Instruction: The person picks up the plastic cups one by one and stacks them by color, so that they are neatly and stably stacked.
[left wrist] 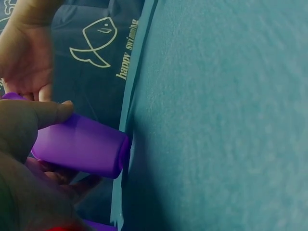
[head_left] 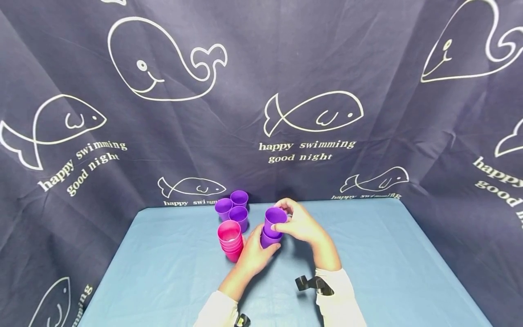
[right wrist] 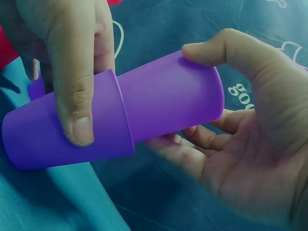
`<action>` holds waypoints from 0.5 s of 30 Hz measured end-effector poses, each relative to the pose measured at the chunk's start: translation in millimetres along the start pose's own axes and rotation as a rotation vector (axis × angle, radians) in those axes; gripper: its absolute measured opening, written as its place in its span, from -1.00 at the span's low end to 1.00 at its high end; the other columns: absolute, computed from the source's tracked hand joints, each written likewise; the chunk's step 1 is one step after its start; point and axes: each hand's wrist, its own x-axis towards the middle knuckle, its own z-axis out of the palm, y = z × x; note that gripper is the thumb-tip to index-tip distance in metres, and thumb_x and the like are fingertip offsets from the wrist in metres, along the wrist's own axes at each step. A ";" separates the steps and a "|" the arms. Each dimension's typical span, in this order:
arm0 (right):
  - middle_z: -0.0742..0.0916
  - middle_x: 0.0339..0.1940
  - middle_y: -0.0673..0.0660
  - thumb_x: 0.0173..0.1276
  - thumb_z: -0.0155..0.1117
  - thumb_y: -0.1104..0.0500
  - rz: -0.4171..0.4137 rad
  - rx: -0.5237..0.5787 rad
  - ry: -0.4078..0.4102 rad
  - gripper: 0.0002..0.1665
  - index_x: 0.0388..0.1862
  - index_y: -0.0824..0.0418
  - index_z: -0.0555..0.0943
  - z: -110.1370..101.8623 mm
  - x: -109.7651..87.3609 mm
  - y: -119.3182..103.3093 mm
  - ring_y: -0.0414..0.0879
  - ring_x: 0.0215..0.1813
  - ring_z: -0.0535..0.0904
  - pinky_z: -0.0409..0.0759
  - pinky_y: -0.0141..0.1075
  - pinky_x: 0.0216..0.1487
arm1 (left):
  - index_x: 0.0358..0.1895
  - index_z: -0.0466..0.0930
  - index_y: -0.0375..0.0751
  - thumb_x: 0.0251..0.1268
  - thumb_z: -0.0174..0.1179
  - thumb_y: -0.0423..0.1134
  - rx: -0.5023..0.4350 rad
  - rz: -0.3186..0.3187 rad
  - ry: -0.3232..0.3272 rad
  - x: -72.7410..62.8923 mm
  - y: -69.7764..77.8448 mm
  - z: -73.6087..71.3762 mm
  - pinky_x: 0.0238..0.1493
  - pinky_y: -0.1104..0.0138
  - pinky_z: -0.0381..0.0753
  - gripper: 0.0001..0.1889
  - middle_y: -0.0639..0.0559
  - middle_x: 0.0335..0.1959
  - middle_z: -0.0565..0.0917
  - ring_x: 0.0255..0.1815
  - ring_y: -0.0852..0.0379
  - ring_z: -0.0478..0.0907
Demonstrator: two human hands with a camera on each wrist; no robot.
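My left hand (head_left: 254, 255) grips a lower purple cup (right wrist: 43, 130), thumb on one side and fingers on the other. An upper purple cup (head_left: 275, 218) sits partway inside it, and my right hand (head_left: 301, 223) pinches that one near its rim. In the right wrist view, the upper cup (right wrist: 173, 94) slants out of the lower one's mouth. The lower cup's closed end (left wrist: 122, 156) faces the blue tabletop in the left wrist view. Just left of my left hand stands a stack of pink cups (head_left: 230, 238), close against its fingers.
Three purple cups (head_left: 239, 218) stand together behind the pink stack, near the table's back edge. A blue cloth (head_left: 171, 272) covers the table. Dark fabric walls (head_left: 245, 113) with white fish and whale drawings rise behind and at both sides.
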 end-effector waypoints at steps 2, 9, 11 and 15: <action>0.72 -0.02 0.39 0.06 0.56 0.30 -0.001 -0.002 -0.021 -0.36 0.14 0.42 0.54 0.3 -0.2 0.0 -0.06 -0.07 0.63 0.68 -0.35 -0.05 | 0.41 0.48 -0.15 0.26 0.48 -0.11 0.004 0.000 0.000 -0.5 -0.4 -0.3 0.41 -0.07 0.53 -0.33 -0.09 0.22 0.69 0.24 -0.03 0.62; 0.73 -0.02 0.36 0.03 0.58 0.32 -0.009 -0.008 -0.057 -0.33 0.15 0.40 0.54 1.5 -0.3 0.6 -0.06 -0.05 0.64 0.70 -0.27 -0.01 | 0.45 0.41 -0.19 0.28 0.45 -0.14 -0.027 -0.016 0.005 -1.2 0.7 -0.6 0.42 -0.06 0.56 -0.31 -0.15 0.28 0.64 0.29 -0.06 0.60; 0.74 -0.03 0.32 0.03 0.61 0.30 -0.008 -0.026 -0.064 -0.33 0.15 0.36 0.56 2.1 0.0 1.0 -0.05 -0.05 0.66 0.71 -0.21 0.01 | 0.45 0.40 -0.18 0.29 0.44 -0.15 -0.042 -0.023 0.010 -1.2 1.2 -0.8 0.44 -0.05 0.55 -0.31 -0.15 0.30 0.62 0.31 -0.06 0.59; 0.77 -0.04 0.27 0.02 0.68 0.25 -0.020 -0.061 -0.082 -0.34 0.11 0.29 0.60 3.9 1.4 2.6 -0.01 -0.03 0.69 0.69 -0.08 0.08 | 0.44 0.40 -0.16 0.30 0.43 -0.17 -0.052 -0.018 0.024 -1.6 2.7 -1.8 0.45 -0.04 0.54 -0.33 -0.13 0.29 0.61 0.32 -0.04 0.59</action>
